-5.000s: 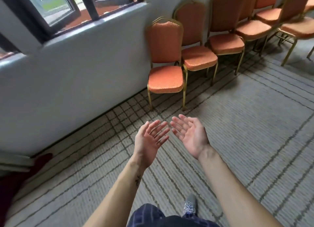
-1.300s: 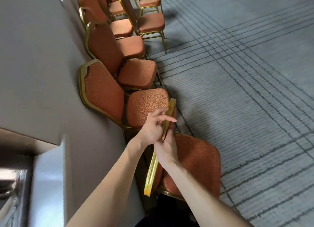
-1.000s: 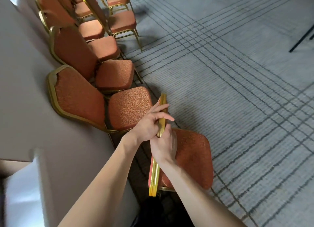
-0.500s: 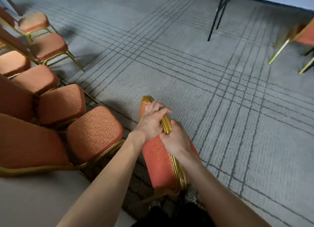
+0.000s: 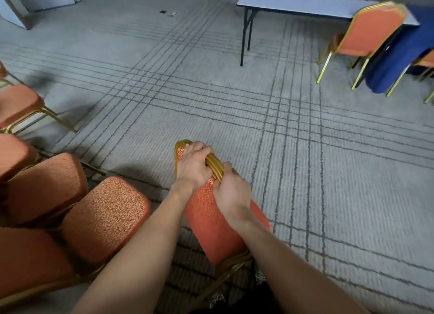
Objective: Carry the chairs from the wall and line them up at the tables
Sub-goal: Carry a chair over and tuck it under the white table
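The view has turned away from the wall since half a second ago, and now the long grey desk with black legs (image 5: 305, 2) shows at 1 o'clock, with more of the orange chair with gold legs (image 5: 366, 34) beside it. The left hand (image 5: 193, 165) and right hand (image 5: 231, 191) still wrap tight around the gold top rail of the orange padded chair with a gold metal frame (image 5: 211, 217). That chair sits at 6 o'clock, close to the body. The row of orange chairs (image 5: 103, 210) stays at 8 o'clock on the grey striped carpet (image 5: 328, 172).
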Demonstrator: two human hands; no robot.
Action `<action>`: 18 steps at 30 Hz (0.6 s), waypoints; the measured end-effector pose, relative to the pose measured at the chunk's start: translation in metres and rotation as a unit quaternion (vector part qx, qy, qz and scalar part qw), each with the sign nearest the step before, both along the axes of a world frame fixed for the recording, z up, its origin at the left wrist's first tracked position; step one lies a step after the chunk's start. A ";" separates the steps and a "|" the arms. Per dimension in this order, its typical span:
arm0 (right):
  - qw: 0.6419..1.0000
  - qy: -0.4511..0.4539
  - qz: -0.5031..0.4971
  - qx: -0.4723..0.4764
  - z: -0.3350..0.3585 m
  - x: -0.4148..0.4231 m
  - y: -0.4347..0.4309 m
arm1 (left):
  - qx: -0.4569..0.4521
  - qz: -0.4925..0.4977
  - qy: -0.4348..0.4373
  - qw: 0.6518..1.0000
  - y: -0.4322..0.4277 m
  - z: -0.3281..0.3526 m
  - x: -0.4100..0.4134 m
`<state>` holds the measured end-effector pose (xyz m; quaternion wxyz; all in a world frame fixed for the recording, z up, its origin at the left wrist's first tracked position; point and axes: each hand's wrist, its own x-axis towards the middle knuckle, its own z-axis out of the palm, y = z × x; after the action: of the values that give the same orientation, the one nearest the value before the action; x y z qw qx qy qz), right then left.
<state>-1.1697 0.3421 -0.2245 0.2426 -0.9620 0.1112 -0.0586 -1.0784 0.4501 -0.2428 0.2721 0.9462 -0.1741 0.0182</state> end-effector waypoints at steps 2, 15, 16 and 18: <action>1.000 -0.004 0.022 -0.002 0.002 0.010 0.009 | 0.001 0.032 0.013 0.999 0.013 0.005 0.005; 0.957 -0.075 0.230 -0.160 0.009 0.078 0.022 | 0.064 0.185 0.067 0.978 0.076 0.003 0.011; 0.953 -0.087 0.226 -0.180 0.007 0.079 0.015 | 0.083 0.182 0.062 0.978 0.074 0.002 0.012; 0.950 -0.103 0.207 -0.211 0.004 0.081 -0.001 | 0.116 0.165 0.061 0.978 0.066 0.002 0.015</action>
<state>-1.0886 0.3415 -0.2208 0.0506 -0.9818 -0.1309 -0.1276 -1.0637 0.5164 -0.2411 0.1639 0.9864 0.0006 -0.0150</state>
